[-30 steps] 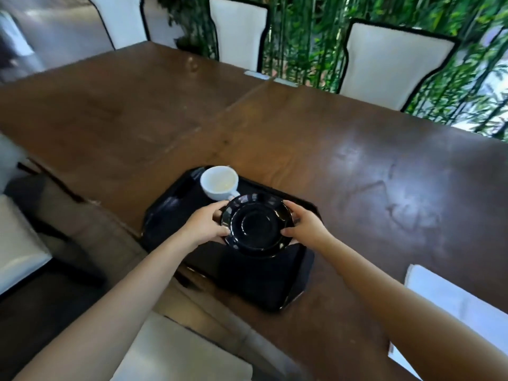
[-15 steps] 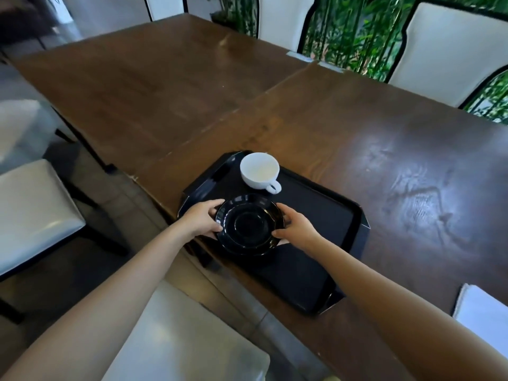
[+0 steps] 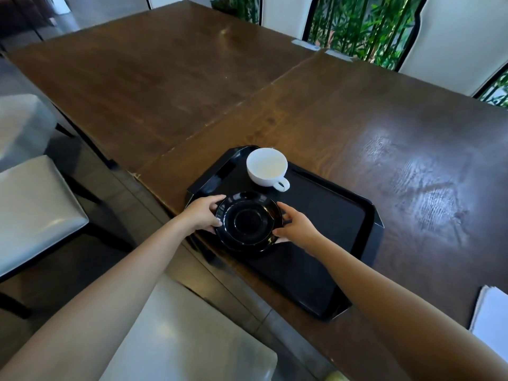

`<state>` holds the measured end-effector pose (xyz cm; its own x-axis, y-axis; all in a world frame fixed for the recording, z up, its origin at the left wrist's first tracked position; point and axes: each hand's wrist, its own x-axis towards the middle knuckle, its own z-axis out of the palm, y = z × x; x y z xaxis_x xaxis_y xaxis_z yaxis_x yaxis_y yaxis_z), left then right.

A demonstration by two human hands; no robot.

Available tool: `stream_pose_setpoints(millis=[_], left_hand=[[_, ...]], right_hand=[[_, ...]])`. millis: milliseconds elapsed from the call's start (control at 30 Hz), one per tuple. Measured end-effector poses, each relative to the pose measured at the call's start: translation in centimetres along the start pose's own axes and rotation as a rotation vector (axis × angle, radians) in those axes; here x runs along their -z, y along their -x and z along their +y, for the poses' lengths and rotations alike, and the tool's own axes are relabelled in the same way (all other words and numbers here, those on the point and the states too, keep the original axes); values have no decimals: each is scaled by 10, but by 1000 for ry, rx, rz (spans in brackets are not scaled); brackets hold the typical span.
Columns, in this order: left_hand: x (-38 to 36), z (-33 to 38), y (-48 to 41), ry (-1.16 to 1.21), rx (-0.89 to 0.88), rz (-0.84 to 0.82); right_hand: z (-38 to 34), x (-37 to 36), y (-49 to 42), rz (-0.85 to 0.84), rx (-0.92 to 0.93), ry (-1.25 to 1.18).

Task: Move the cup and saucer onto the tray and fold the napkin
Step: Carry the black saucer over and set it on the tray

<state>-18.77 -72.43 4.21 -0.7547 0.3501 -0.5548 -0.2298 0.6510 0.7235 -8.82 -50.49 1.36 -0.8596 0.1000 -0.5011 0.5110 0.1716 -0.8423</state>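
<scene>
View from a head-worn camera looking down at a long dark wooden counter (image 3: 330,111). A black rectangular tray (image 3: 330,224) with cut corners lies at the counter's near edge, one long side running along that edge. Both bare arms reach forward from the bottom of the frame to a glossy black saucer (image 3: 248,221) at the tray's left end, near the near-left corner. The left hand (image 3: 203,214) grasps the saucer's left rim, thumb on top of the rim and fingers curled under it. The right hand (image 3: 295,228) grasps the right rim, with its thumb at the near side of the rim and its fingers along the far side. Whether the saucer rests on the tray or is held just above it cannot be told.

An empty white cup (image 3: 267,166) stands upright on the tray at its far-left corner, just beyond the saucer and apart from it, its handle pointing toward the near-right. The rest of the tray's surface, to the right of the hands, is bare.

A white napkin (image 3: 492,314) lies flat on the counter near its near edge, well to the right of the tray, partly cut off by the frame's right edge. White-cushioned chairs (image 3: 35,204) stand along the near and far sides of the counter, and green bamboo (image 3: 354,26) shows behind the far chairs
</scene>
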Motion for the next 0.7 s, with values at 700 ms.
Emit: stream_pose_setpoints(millis=[700], left_hand=[[11, 6, -13, -163, -3, 34]], right_hand=[[-13, -8, -6, 5, -55, 81]])
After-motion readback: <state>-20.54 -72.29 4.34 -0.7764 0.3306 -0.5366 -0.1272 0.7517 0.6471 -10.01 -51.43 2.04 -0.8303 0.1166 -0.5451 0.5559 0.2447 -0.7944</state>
